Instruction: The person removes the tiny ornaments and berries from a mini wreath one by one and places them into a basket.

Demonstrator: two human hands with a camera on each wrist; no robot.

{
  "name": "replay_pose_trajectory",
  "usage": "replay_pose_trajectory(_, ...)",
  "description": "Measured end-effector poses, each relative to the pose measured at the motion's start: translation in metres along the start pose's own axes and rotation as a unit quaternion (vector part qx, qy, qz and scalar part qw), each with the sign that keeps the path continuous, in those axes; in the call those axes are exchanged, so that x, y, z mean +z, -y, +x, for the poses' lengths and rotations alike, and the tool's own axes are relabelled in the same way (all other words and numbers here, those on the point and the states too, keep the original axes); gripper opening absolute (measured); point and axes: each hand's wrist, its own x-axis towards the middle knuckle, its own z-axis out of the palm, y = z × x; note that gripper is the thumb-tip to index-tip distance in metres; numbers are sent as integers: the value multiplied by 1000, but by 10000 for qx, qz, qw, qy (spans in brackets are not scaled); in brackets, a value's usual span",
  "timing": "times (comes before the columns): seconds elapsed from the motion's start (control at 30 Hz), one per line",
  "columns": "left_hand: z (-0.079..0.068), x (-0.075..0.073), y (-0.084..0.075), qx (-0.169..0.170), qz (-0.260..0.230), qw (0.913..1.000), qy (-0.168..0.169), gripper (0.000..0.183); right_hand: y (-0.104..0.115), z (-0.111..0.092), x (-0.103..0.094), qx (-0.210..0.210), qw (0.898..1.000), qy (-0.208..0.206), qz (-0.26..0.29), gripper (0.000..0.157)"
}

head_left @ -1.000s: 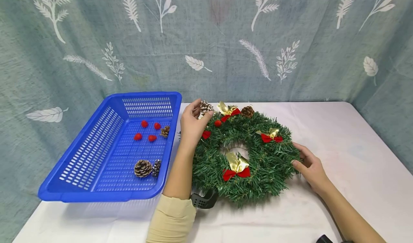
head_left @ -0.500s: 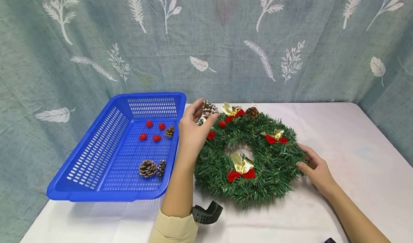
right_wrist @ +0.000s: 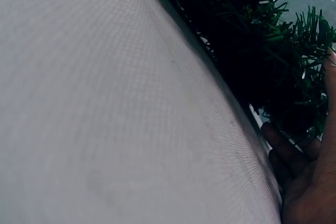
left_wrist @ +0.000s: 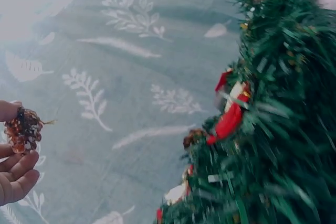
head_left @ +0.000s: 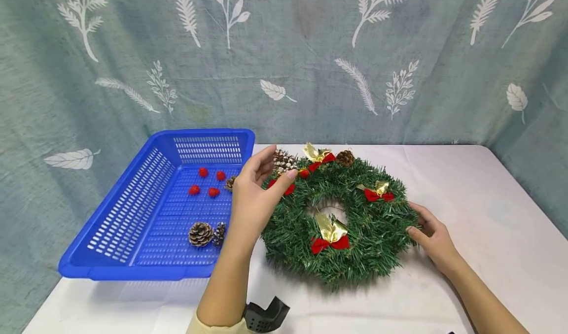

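Note:
In the left wrist view my left hand (left_wrist: 16, 174) pinches a small pine cone (left_wrist: 23, 132) between thumb and fingers, a thin wire jutting from it. The head view has the left hand (head_left: 253, 196) at the wreath's back left, the white-tipped pine cone (head_left: 284, 161) showing past its fingers. A green wreath (head_left: 377, 235) lies on the table with red bows, gold ribbons, a brown pine cone (head_left: 345, 157) and a red berry (head_left: 303, 173). At its right edge my right hand (head_left: 437, 238) grips the greenery, thumb on top, fingers partly hidden beneath.
A blue basket (head_left: 111, 271) stands on the left, with several red berries (head_left: 214, 192) and several pine cones (head_left: 200, 234) in it. White cloth covers the table (head_left: 479, 206). A patterned curtain (head_left: 310, 92) hangs behind.
My left hand has shifted left and nearer, and the pine cone sits lower against the wreath's back left. More of the left red bow shows. The right hand stays on the wreath.

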Motion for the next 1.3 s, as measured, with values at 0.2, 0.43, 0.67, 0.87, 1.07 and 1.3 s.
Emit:
replay_pose_trajectory(0.2,-9,-19,7,-27,104,9999,-125,58,2,3,-2,-47,10000,39,-74,58)
replay_pose_trajectory(0.43,-10,-41,11,-44,247,9991,-346,56,2,5,-1,13,9997,108,-218,59)
replay_pose_trajectory(0.67,-14,-64,18,69,302,9994,-154,55,-1,2,-2,35,9996,128,-268,59)
replay_pose_trajectory(0.87,-21,-87,26,80,329,9992,216,54,-2,-1,-4,133,9991,106,-385,59)
replay_pose_trajectory(1.07,-23,-117,36,124,623,9972,385,53,-2,-1,-2,46,9996,107,-242,59)
replay_pose_trajectory(1.3,-18,-147,46,205,597,9969,479,54,-2,-4,-1,19,9998,56,-169,58)
